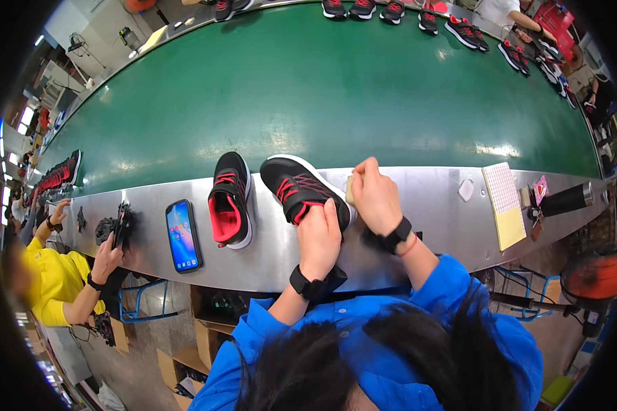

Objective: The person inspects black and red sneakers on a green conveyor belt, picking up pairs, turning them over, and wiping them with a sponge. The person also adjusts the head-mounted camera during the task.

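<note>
Head view: white-soled black-and-red sports shoe (296, 179) on the far edge of the silvery metal ledge (428, 205), long axis oblique, toe far-left. Left hand (320, 236): fingers clamped on its collar. Right hand (377, 198): fingers pinching a small pale block (350, 191) against the shoe's right side.

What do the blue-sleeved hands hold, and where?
Left hand: white-soled black-and-red sneaker, by its ankle opening. Right hand: small pale-yellow piece, exact grip hidden.

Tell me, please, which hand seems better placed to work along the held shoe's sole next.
Probably the right hand: it holds a small pale piece at the white sole, while the left hand grips the shoe at its opening.
</note>
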Tool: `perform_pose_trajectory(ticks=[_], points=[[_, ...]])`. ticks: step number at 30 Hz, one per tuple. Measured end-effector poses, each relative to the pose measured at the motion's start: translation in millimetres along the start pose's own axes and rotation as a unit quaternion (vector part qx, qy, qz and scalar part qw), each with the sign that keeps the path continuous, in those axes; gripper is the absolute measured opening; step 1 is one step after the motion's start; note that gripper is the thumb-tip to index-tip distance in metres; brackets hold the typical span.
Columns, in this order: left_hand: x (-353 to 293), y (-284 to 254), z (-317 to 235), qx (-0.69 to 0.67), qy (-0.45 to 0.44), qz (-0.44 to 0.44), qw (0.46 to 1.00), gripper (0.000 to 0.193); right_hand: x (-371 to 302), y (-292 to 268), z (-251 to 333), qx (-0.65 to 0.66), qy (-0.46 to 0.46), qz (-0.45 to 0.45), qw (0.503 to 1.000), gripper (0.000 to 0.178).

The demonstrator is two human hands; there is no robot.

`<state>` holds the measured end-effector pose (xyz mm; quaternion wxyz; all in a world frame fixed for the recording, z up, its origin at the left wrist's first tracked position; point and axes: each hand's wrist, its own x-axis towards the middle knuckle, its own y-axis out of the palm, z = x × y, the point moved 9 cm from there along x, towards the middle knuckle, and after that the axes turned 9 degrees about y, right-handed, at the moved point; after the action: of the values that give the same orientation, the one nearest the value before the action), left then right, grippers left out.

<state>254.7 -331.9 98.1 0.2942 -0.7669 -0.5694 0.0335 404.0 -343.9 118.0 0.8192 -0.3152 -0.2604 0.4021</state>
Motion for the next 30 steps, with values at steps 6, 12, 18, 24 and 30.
perform_pose_trajectory(ticks=[6,12,18,24,30], points=[[2,-2,2,-0.011,0.003,-0.011,1.000,0.036,-28,-9,26,0.024,-0.015,0.041,0.999,0.012],[2,-11,4,0.010,-0.013,0.024,1.000,0.039,0,-26,-13,-0.114,0.014,-0.008,0.993,0.016],[6,-63,-8,0.256,0.095,0.054,0.961,0.027,-7,-80,-78,-0.063,0.068,0.093,0.991,0.030],[-7,-107,-22,0.322,0.186,0.031,0.928,0.018,-16,-98,-128,-0.148,0.094,0.158,0.972,0.033],[-21,-128,-14,0.357,0.078,0.042,0.930,0.054,-25,-110,-106,-0.241,-0.040,0.037,0.969,0.037]])
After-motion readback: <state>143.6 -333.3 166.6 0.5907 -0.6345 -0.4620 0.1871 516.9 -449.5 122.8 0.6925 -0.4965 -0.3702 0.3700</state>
